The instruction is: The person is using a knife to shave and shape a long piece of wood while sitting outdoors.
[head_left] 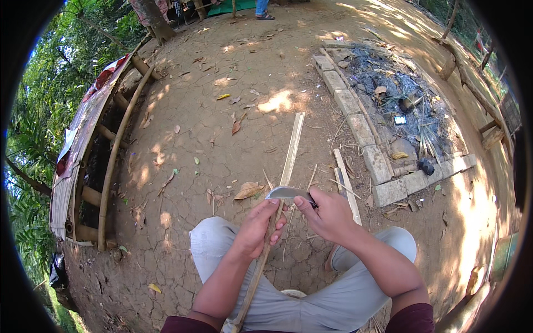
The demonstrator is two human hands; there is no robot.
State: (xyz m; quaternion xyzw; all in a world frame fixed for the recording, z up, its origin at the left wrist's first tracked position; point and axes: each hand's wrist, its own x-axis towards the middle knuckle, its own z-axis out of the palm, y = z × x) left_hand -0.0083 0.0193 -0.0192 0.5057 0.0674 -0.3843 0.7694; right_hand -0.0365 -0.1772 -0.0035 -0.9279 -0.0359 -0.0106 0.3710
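Observation:
A long pale strip of split bamboo (291,152) runs from the ground ahead of me back between my legs. My left hand (256,228) is closed around its middle, thumb up close to the knife. In my right hand (328,215) is a knife (286,192) with a short curved blade and a dark handle mostly hidden by my fingers. The blade lies across the strip, just above my left hand, its tip pointing left. More split bamboo pieces (348,187) lie on the ground beyond my right hand.
To the right, a bed of grey ash (383,83) is bordered by pale blocks (361,130). A low bamboo bench (91,150) stands at the left. Dry leaves (248,190) dot the cracked earth. Far ahead is a person's leg (261,8) in blue trousers. A rough wooden fence (472,83) edges the right.

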